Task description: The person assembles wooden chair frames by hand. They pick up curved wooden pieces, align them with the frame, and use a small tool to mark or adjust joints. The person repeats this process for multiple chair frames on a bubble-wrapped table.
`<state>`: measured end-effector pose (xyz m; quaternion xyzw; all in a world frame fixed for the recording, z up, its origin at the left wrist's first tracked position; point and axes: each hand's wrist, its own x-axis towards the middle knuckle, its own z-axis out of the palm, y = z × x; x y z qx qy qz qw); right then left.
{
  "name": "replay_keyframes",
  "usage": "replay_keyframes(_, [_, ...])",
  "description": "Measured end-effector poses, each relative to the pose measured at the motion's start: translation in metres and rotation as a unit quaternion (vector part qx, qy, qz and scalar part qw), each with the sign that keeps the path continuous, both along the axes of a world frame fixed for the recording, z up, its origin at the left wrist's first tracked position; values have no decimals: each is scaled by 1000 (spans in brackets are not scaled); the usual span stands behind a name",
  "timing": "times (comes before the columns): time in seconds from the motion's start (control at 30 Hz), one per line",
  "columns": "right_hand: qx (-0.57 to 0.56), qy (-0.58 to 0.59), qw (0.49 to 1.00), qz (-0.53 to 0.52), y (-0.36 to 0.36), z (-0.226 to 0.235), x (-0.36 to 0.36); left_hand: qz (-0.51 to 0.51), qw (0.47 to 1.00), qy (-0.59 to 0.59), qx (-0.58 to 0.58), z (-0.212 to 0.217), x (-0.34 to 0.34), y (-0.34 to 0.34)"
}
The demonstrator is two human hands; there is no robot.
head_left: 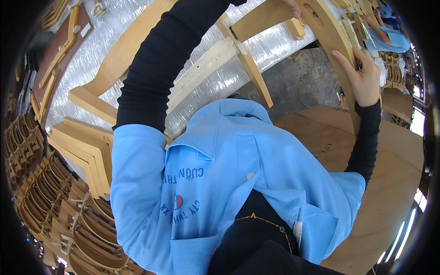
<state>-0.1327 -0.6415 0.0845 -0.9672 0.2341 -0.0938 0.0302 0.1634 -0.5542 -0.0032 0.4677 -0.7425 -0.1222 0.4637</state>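
A curved light-wood board (339, 68) with a long slot near its upper end stands up on the right, leaning over the table edge. My right hand (365, 79) is closed on its outer edge, thumb on the near face and fingers behind. Most of my left hand (293, 6) is cut off by the top edge; its visible fingers press on the same board beside the slot. Close to it, a flat wooden piece (263, 22) meets a straight wooden leg (253, 75). A paler rail with holes (204, 68) lies left of that leg.
Clear plastic wrap (192, 98) covers the table. A curved wooden frame (117, 59) and stacked angled wooden parts (91, 153) lie left. Curved wooden frames (87, 229) are piled lower left. Brown cardboard (389, 169) spreads right. Another person in blue (389, 40) is at the far right.
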Motion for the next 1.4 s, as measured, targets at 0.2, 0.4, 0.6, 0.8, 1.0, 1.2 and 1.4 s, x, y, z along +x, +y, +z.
replay_keyframes(0.2, [-16, 21, 999, 21, 16, 10, 10, 0, 999, -34, 37, 12, 5, 17])
replay_keyframes(0.4, [21, 50, 997, 63, 36, 27, 34, 15, 997, -16, 78, 11, 18, 36])
replay_keyframes(0.6, [76, 46, 994, 66, 37, 21, 55, -4, 995, 82, 64, -10, 39, 40])
replay_keyframes(0.8, [435, 48, 899, -26, -47, 21, 5, 17, 987, 138, 82, -26, 39, 42])
replay_keyframes(1.0, [356, 137, 906, -182, -117, -29, -112, -8, 975, 196, 102, -39, 34, 50])
replay_keyframes(1.2, [489, -190, 840, -138, -72, -188, -91, 26, 988, 147, 40, -44, 19, 54])
replay_keyframes(1.4, [522, -261, 808, -75, 10, -167, -33, 38, 984, 139, 101, -42, 4, 36])
